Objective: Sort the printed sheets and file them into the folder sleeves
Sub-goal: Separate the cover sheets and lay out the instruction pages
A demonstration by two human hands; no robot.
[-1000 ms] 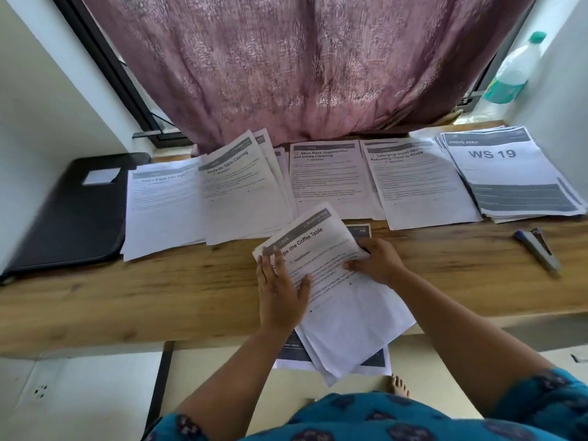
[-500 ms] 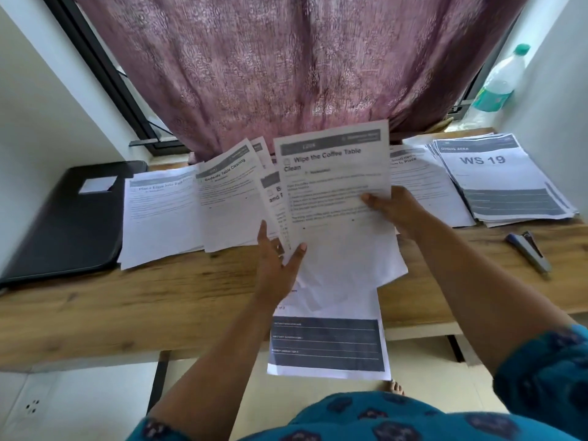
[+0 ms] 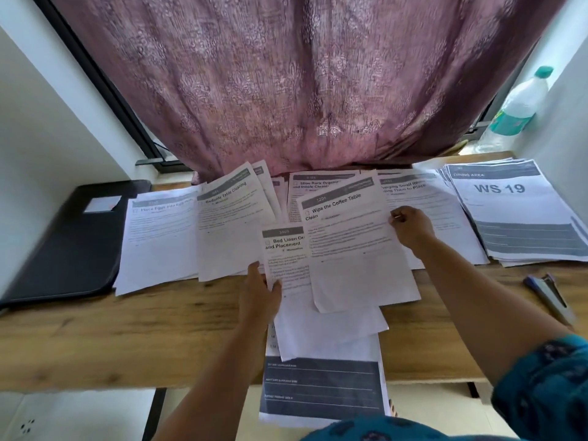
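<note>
Pinching one "Wipe the Coffee Table" sheet [image 3: 356, 246], right hand [image 3: 412, 230]; left hand [image 3: 261, 291] grips remaining stack [image 3: 286, 262].

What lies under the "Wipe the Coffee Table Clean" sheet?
Under the coffee table sheet a "Bed Linen" sheet shows partly, with more paper below; the rest of its title and text is covered.

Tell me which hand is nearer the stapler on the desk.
Right. The right hand pinches the edge of the coffee table sheet, up and left of the stapler. The left hand holds the bed linen sheet, farther left across the papers.
</note>
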